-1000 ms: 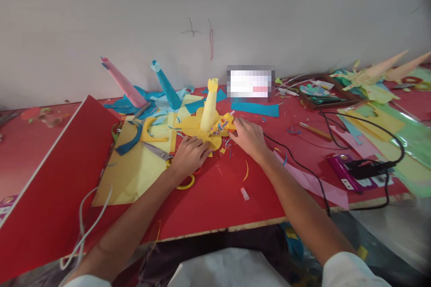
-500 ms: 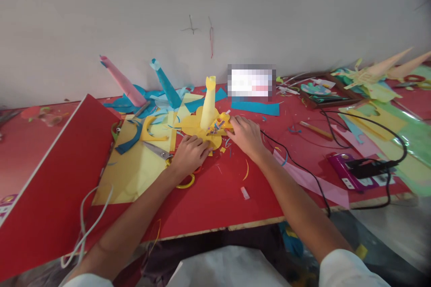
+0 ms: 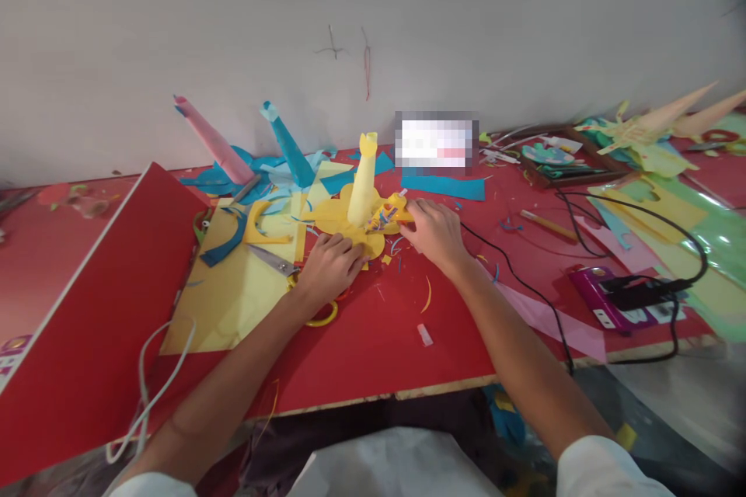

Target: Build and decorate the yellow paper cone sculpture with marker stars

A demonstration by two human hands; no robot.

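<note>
Yellow glue gun (image 3: 392,211), seemingly within right grip (image 3: 437,231)

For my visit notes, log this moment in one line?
left hand: on flower | right hand: holds glue gun | yellow cone: standing on flower

Three paper tubes (image 3: 362,188), two peach cones (image 3: 679,112)

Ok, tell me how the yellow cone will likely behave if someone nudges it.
The yellow cone looks like rolled paper, so it's probably light and could dent if squeezed. Being tall and narrow, it may lean under a push near its top. The left hand rests on the petals around its foot, which might steady it.
</note>
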